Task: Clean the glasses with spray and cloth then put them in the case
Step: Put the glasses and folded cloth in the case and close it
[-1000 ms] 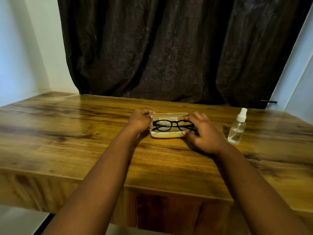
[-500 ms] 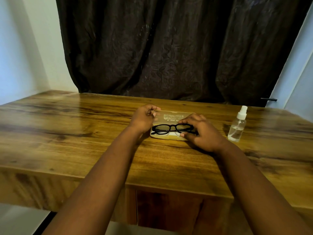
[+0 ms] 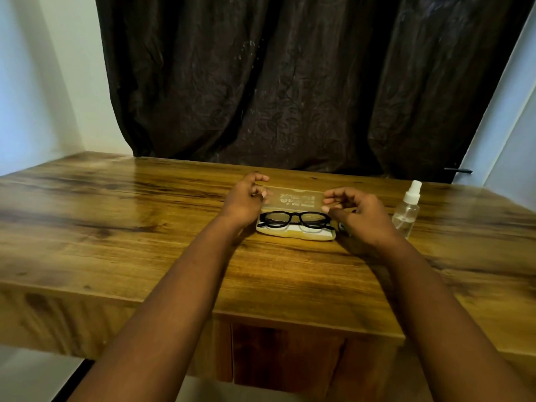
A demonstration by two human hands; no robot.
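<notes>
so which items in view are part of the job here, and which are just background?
Job items:
- glasses, lying in the open case
- case lid, gripped by the left hand and the right hand
- spray bottle, upright on the table

Background:
- dark curtain
- walls

No cloth is visible.

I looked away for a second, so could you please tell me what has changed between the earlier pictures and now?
The right hand let go of the glasses, which now lie in the case, and rose to the lid. The lid has tilted up. The left hand keeps its grip on the lid's left end. The spray bottle stayed put.
</notes>
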